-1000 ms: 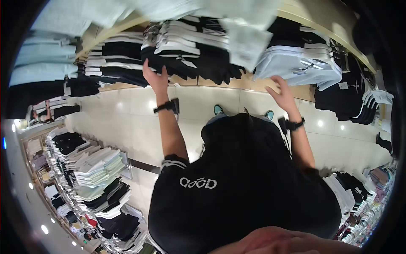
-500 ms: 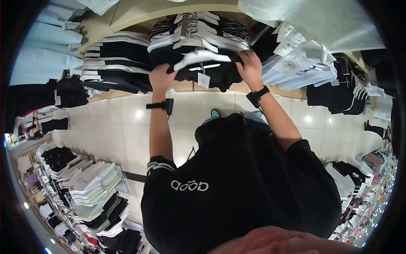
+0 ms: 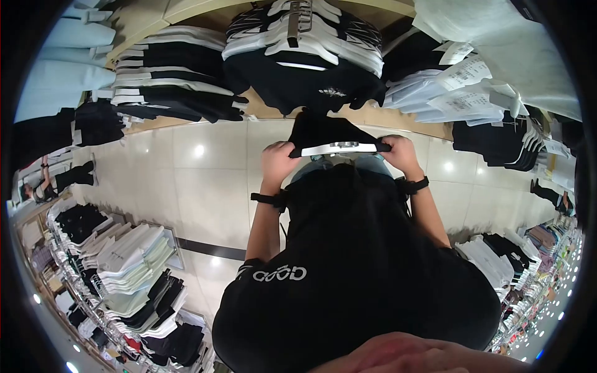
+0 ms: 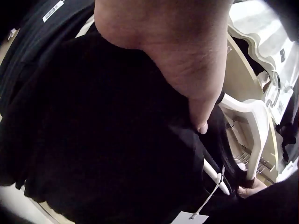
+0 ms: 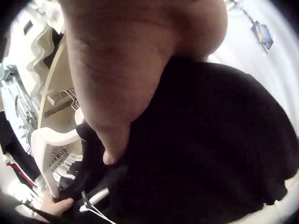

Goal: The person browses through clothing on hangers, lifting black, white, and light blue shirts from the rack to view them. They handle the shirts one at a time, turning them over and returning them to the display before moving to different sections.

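Note:
A black shirt on a white hanger is held in front of the person's body, away from the rack. The left hand grips its left shoulder, and the right hand grips the right shoulder. In the left wrist view, the left thumb presses on the black cloth; the other fingers are hidden. A white tag hangs by a string near the collar. The right wrist view shows the right thumb lying on the same shirt, beside the hanger.
Ahead, more black shirts hang on a metal rail arm. Dark and white garments hang to the left, pale ones with paper tags to the right. Other clothes racks stand behind. A person is far left.
Both hands reached to the rack, took the black shirt by its hanger's shoulders, and drew it back off the rack toward the body. The other black shirts stay hanging.

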The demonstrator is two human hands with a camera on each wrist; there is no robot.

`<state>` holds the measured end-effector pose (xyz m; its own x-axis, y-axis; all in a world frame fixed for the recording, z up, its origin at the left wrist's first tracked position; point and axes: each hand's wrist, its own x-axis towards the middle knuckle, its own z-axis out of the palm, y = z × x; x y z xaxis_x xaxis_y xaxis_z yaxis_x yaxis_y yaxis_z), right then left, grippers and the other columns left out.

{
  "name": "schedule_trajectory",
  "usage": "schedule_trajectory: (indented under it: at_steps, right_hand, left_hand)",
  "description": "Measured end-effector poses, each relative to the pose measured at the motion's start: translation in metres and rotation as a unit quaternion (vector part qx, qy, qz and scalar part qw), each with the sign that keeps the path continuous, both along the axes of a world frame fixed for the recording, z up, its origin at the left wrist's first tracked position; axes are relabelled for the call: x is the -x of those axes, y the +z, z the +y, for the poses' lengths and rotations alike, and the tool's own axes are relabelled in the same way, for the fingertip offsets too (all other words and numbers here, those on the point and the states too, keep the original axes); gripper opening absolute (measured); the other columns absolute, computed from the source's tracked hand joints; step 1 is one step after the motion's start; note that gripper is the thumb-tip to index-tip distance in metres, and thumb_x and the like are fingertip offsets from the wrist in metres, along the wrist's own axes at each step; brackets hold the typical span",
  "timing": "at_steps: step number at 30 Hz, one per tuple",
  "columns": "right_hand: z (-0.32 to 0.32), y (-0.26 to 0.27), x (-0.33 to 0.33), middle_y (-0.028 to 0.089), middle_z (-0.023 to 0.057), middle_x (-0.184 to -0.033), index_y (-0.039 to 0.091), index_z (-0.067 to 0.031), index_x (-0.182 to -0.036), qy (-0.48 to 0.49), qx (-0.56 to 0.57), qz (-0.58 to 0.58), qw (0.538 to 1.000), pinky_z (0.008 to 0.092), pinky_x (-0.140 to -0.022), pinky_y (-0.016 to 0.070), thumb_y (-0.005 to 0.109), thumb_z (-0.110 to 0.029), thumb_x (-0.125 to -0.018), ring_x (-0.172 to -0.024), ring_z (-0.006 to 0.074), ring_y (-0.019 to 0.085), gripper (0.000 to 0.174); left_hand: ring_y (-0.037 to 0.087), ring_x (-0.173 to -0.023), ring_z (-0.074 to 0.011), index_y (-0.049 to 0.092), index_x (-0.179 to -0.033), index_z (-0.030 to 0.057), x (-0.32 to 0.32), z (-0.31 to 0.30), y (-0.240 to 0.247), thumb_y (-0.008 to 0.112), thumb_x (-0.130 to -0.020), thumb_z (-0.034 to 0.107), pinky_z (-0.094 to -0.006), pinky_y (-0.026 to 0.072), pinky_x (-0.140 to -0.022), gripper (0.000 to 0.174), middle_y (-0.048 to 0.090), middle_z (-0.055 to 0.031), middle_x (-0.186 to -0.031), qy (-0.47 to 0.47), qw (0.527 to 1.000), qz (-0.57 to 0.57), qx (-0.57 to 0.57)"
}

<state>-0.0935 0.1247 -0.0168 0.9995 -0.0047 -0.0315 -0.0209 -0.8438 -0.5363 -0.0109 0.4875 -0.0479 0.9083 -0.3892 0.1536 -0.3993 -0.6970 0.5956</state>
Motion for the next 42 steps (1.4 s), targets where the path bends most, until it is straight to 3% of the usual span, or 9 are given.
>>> schedule_trajectory:
  at_steps: [4,10,12,15,19,23,27,37,42]
  right_hand:
    - [0.007,0.012,-0.02,0.062,0.0132,-0.074,0.064,-0.0041,-0.076,0.011,-0.038,0.076,0.996,0.0453,-0.066,0.0489,0.076,-0.021,-0.072,-0.076,0.0365,0.064,0.021]
    - [0.039,0.046,-0.101,0.066,0.0115,-0.106,0.067,-0.0061,-0.102,-0.013,0.009,-0.204,0.979,0.0425,-0.091,0.0497,0.07,-0.006,-0.074,-0.105,0.0346,0.06,0.029]
    - [0.051,0.046,-0.13,0.067,0.0107,-0.115,0.065,-0.0091,-0.117,-0.035,0.038,-0.289,0.956,0.0426,-0.099,0.0465,0.069,-0.005,-0.076,-0.111,0.0341,0.059,0.042]
    - [0.057,0.027,-0.152,0.065,0.0163,-0.12,0.061,-0.0086,-0.128,-0.048,0.032,-0.22,0.974,0.0449,-0.1,0.0461,0.067,-0.005,-0.079,-0.115,0.0368,0.058,0.05]
    - [0.059,0.002,-0.161,0.067,0.0166,-0.115,0.062,-0.0055,-0.124,-0.061,0.055,-0.222,0.972,0.0448,-0.094,0.0489,0.073,-0.016,-0.082,-0.108,0.0348,0.062,0.045]
    - [0.063,0.009,-0.169,0.068,0.0141,-0.103,0.065,-0.0036,-0.103,-0.075,0.046,-0.184,0.979,0.045,-0.085,0.0526,0.078,-0.022,-0.078,-0.1,0.0352,0.065,0.034]
    - [0.058,0.003,-0.154,0.067,0.0125,-0.096,0.065,-0.0065,-0.1,-0.085,0.032,-0.223,0.971,0.0444,-0.082,0.0524,0.081,-0.014,-0.065,-0.096,0.0343,0.065,0.039]
    - [0.034,0.05,-0.097,0.066,0.0097,-0.089,0.062,-0.0093,-0.097,-0.016,0.045,-0.25,0.967,0.0423,-0.078,0.0496,0.08,-0.014,-0.059,-0.089,0.0324,0.064,0.042]
    - [0.015,0.038,-0.032,0.066,0.0096,-0.092,0.064,-0.0085,-0.096,0.024,0.03,-0.176,0.984,0.0426,-0.08,0.049,0.077,-0.012,-0.059,-0.09,0.0328,0.064,0.04]
  left_hand:
    - [0.064,-0.071,-0.0308,0.066,-0.074,0.0077,-0.014,0.006,0.004,0.084,-0.064,0.027,-0.0406,0.0509,-0.063,0.029,0.064,-0.0078,-0.073,0.003,1.0,-0.007,0.004]
    - [0.062,-0.085,-0.0335,0.065,-0.084,0.0061,-0.115,0.02,0.051,0.084,-0.064,0.019,-0.0427,0.0501,-0.073,0.03,0.064,-0.0096,-0.084,0.034,0.983,-0.18,0.008]
    - [0.059,-0.097,-0.0353,0.064,-0.094,0.0059,-0.162,0.02,0.066,0.083,-0.064,0.013,-0.0445,0.0488,-0.08,0.036,0.063,-0.0104,-0.097,0.037,0.979,-0.196,-0.04]
    - [0.055,-0.111,-0.0375,0.06,-0.12,0.0077,-0.209,0.01,0.067,0.08,-0.066,0.002,-0.0441,0.0487,-0.094,0.058,0.057,-0.0139,-0.116,0.015,0.979,-0.198,-0.039]
    - [0.053,-0.118,-0.0365,0.057,-0.135,0.0138,-0.217,0.006,0.066,0.082,-0.068,0.001,-0.0436,0.0482,-0.099,0.073,0.054,-0.0136,-0.125,0.029,0.986,-0.148,-0.064]
    - [0.057,-0.107,-0.0352,0.067,-0.105,0.0088,-0.231,0.006,0.068,0.085,-0.069,0.02,-0.0431,0.0475,-0.088,0.041,0.06,-0.012,-0.116,0.019,0.967,-0.196,-0.16]
    - [0.065,-0.089,-0.0365,0.067,-0.096,0.0066,-0.223,0.012,0.052,0.084,-0.07,0.034,-0.0437,0.0503,-0.081,0.042,0.068,-0.0143,-0.09,-0.029,0.988,-0.125,-0.09]
    - [0.063,-0.084,-0.0354,0.064,-0.088,0.0088,-0.138,0.018,0.063,0.074,-0.059,0.014,-0.0462,0.0491,-0.075,0.031,0.064,-0.0127,-0.086,-0.026,0.973,-0.229,-0.023]
    - [0.062,-0.077,-0.0335,0.063,-0.089,0.009,-0.048,0.01,0.037,0.076,-0.062,0.017,-0.0458,0.0484,-0.069,0.031,0.062,-0.0099,-0.08,-0.038,0.989,-0.145,-0.008]
